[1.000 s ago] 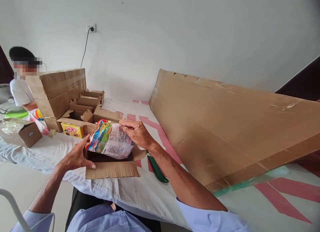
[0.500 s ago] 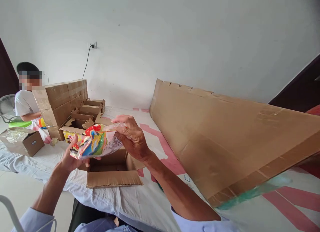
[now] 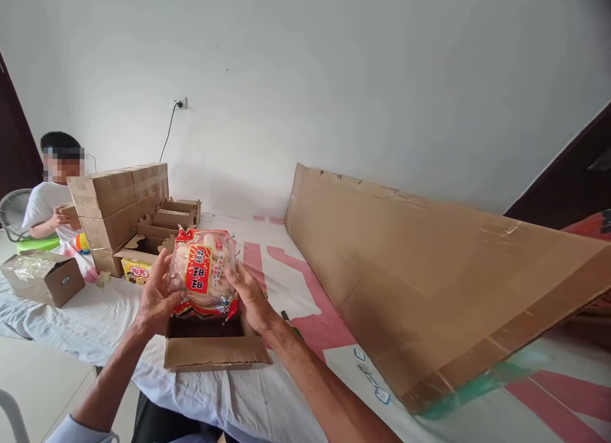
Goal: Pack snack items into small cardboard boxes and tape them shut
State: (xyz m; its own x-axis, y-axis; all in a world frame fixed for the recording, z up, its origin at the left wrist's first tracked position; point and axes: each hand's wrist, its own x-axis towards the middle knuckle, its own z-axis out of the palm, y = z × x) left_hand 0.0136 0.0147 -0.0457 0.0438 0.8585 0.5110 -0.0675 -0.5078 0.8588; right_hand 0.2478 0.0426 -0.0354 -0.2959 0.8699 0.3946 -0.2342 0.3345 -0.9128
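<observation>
now your left hand (image 3: 155, 296) and right hand (image 3: 248, 296) both clasp the rice cracker packet (image 3: 204, 271) above the open carton (image 3: 217, 344). keep it level and centred, with a gentle squeeze.

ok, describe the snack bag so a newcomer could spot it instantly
On the white-sheeted table, find the open cardboard box at the near edge. Just above it, the left hand and right hand hold the snack bag: clear plastic, pale round crackers, red label, unlike the brown cartons around.

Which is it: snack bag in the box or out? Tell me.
Out. Both hands, left hand and right hand, hold the snack bag above the open box.
</observation>
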